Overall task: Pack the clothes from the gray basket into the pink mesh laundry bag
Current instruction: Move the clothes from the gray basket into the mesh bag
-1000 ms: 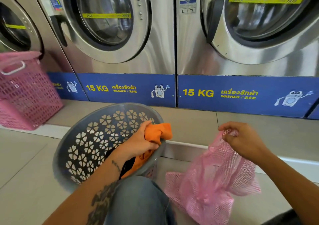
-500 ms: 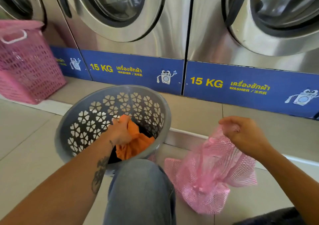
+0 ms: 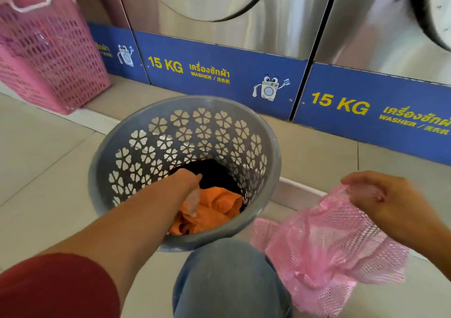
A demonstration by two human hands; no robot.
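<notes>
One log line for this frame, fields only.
left hand: in basket, on orange cloth | right hand: holds bag | packed: unclear

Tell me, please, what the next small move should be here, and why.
Probably close the left hand on the orange cloth and lift it toward the pink mesh laundry bag. That hand is already down inside the round gray plastic basket, against the orange cloth, while the right hand holds the bag's top edge up beside it.

The left hand (image 3: pixel 188 185), a second ago lifting the orange garment (image 3: pixel 214 210) over the gray basket (image 3: pixel 122 134) rim, now reaches deep inside; the garment lies back at the bottom beside dark clothing (image 3: pixel 214 173).
</notes>
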